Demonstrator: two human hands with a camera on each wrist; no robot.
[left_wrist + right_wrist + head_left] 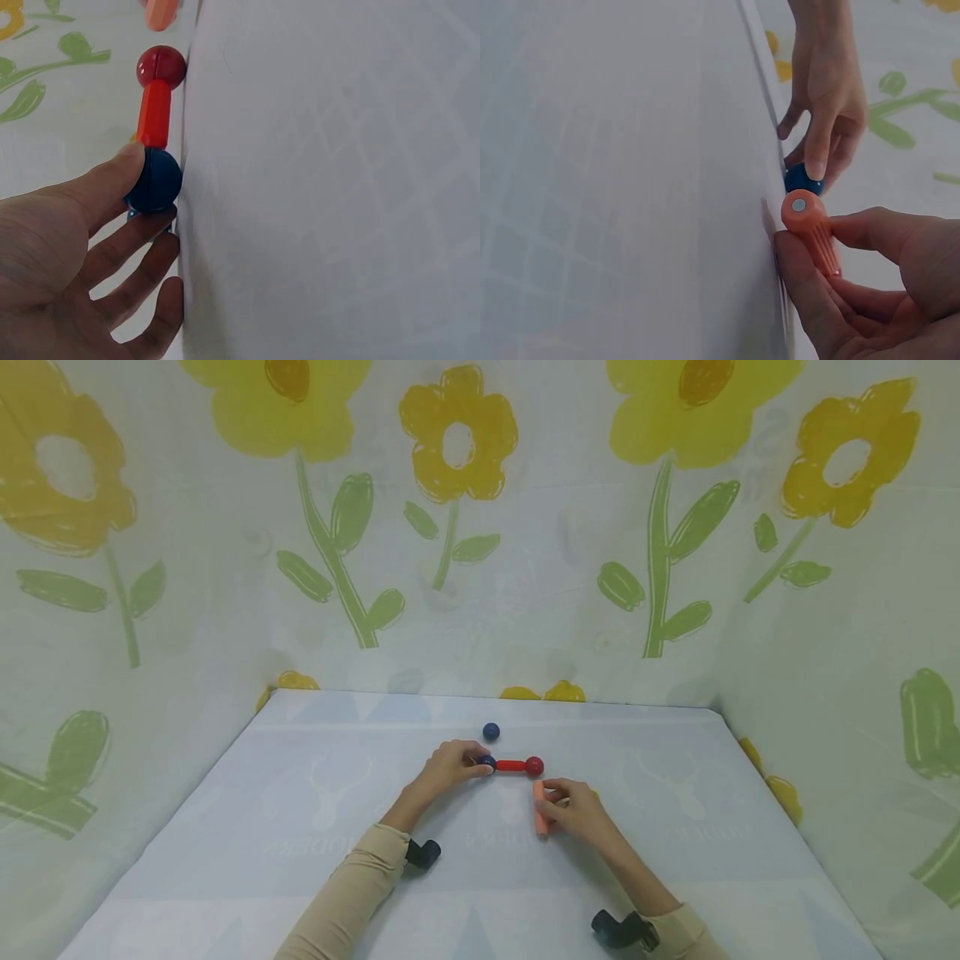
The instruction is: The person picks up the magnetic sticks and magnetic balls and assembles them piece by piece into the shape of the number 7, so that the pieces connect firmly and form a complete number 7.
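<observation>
Left hand (450, 762): thumb and forefinger pinch the nearer blue ball (487, 763) from opposite sides, the gap between them no wider than the ball; the remaining fingers are loosely bent. A red rod (511, 766) runs from this ball to a red ball (534, 766), the three forming one straight row along the worktop (225, 827), the red ball at the right-hand end.

Right hand (576, 810): thumb and fingers close around an orange rod (540, 810), gripping it by its sides. Its far end points toward the red ball, near but apart from it. One end carries a small silvery disc (799, 205) (seen in the right wrist view). Whether the rod touches the worktop, cannot tell.

A second blue ball (491, 732) sits loose on the worktop just beyond the held one, apart from the row.

Surroundings: beige sleeves (352, 885) on both arms; a black device (424, 855) at each wrist; a pale backdrop (510, 618) printed with yellow flowers and green leaves behind the worktop.
</observation>
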